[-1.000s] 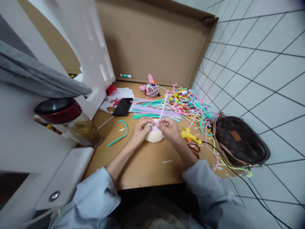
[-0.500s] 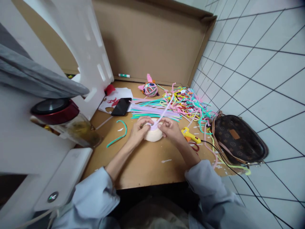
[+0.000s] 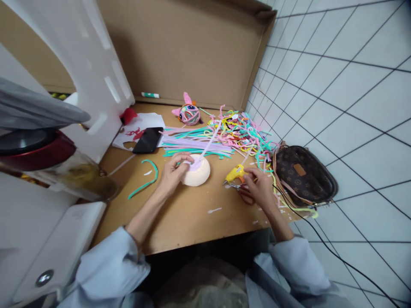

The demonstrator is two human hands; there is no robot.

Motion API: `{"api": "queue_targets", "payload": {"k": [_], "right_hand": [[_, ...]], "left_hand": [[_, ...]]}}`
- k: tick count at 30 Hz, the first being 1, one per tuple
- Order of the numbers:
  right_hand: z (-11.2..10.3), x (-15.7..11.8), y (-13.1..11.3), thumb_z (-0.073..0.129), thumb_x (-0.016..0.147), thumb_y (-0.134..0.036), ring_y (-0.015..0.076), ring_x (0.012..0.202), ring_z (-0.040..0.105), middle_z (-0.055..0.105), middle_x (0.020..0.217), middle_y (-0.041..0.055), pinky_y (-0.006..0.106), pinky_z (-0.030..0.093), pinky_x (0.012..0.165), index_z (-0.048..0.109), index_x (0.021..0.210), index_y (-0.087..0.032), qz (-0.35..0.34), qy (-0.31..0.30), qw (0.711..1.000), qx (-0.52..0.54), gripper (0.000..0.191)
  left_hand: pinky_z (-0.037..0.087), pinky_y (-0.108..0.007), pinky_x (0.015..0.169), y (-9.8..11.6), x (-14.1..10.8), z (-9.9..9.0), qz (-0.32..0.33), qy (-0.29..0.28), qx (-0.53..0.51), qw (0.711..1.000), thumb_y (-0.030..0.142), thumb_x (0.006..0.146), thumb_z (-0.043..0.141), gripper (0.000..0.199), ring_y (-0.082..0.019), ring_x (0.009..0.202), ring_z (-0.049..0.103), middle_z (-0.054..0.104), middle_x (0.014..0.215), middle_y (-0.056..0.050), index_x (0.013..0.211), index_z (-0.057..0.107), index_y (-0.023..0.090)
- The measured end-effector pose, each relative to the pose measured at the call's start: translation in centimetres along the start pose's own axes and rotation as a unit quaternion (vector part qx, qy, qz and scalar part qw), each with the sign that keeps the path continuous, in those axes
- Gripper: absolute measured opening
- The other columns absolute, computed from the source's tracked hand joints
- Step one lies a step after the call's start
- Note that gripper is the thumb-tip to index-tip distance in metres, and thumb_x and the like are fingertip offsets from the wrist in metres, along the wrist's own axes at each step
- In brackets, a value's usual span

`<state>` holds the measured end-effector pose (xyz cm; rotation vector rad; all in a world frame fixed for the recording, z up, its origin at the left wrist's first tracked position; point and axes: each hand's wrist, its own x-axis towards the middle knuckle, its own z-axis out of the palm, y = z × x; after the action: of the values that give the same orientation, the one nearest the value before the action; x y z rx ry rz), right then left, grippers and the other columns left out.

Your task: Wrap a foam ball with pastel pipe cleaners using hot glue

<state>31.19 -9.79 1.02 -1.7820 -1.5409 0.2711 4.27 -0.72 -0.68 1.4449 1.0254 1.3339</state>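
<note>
A round cream-coloured piece has a lilac coil on its top, from which a lilac pipe cleaner sticks up and away. My left hand grips its left side, thumb and fingers at the coil. To the right, my right hand is closed on the handle end of a yellow glue gun, whose nozzle points left. Red-handled pliers or scissors lie just below the glue gun, partly hidden by my right hand.
Behind are lilac and green pipe cleaners, a tangled colourful pile, a pink-eared ball figure and a black phone. A brown handbag sits right, a red-lidded bottle left. A black cable trails off right.
My right hand has let go of the lilac pipe cleaner, moved right and taken hold of the glue gun. My left hand still holds the cream piece. The view has shifted.
</note>
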Motion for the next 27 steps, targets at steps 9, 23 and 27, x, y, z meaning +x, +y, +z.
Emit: {"api": "queue_targets", "payload": {"k": [9, 23, 27], "right_hand": [[0.2, -0.6, 1.5, 0.045, 0.093, -0.022, 0.0305, 0.108, 0.056, 0.065, 0.115, 0.0195, 0.039, 0.040, 0.092, 0.063, 0.115, -0.009, -0.026, -0.067, 0.955, -0.289, 0.032], [1.4, 2.8, 2.3, 0.064, 0.074, -0.035, 0.0241, 0.088, 0.061, 0.069, 0.097, 0.0099, 0.032, 0.044, 0.076, 0.070, 0.100, -0.014, 0.017, -0.057, 0.969, -0.239, 0.033], [1.4, 2.3, 1.0, 0.062, 0.071, -0.039, 0.0250, 0.084, 0.060, 0.068, 0.091, 0.0096, 0.035, 0.047, 0.074, 0.067, 0.098, -0.014, -0.018, 0.058, 0.985, -0.161, 0.037]], "left_hand": [[0.044, -0.038, 0.097, -0.1, 0.2, -0.1, -0.007, 0.008, 0.001, 1.000, 0.029, 0.062, 0.057, 0.017, -0.029, 0.116, 0.056, 0.068, 0.108, -0.006, 0.073, 0.069, 0.022], [0.043, -0.039, 0.097, -0.2, 0.1, 0.0, -0.012, 0.004, 0.002, 1.000, 0.028, 0.061, 0.056, 0.021, -0.030, 0.118, 0.055, 0.067, 0.112, -0.007, 0.075, 0.069, 0.021], [0.043, -0.038, 0.096, -0.2, 0.1, 0.0, -0.014, 0.000, 0.001, 1.000, 0.028, 0.061, 0.055, 0.021, -0.029, 0.118, 0.055, 0.066, 0.113, -0.008, 0.075, 0.069, 0.021]]}}
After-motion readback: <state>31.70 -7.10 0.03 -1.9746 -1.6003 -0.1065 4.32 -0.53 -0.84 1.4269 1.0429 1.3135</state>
